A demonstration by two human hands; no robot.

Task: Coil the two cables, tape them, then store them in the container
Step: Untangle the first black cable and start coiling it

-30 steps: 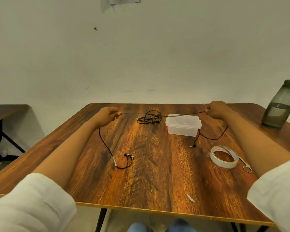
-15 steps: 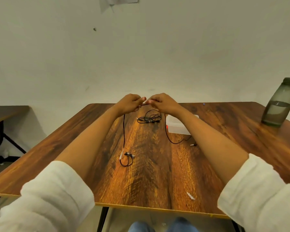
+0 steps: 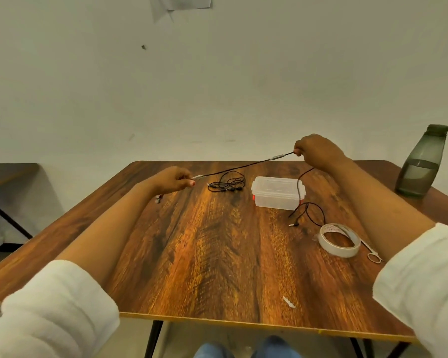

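Note:
A thin black earphone cable [image 3: 239,167] runs taut in the air between my two hands. My left hand [image 3: 172,179] pinches one end low over the table. My right hand [image 3: 314,149] pinches it higher, beyond the container. The cable's free tail [image 3: 307,211] drops past the container and loops on the table, ending in a jack plug. A second black cable [image 3: 226,184] lies tangled on the table behind my left hand. The clear plastic container [image 3: 278,192], lid on, stands at mid table. A white tape roll [image 3: 339,240] lies near my right forearm.
Small scissors [image 3: 373,253] lie just right of the tape roll. A dark grey water bottle [image 3: 420,165] stands at the table's far right. A white scrap [image 3: 289,302] lies near the front edge. A second table [image 3: 8,174] stands at the far left.
My hands met at the centre half a second ago and have now drawn apart, the right one rising to the right. The earbud end has left the table on the left.

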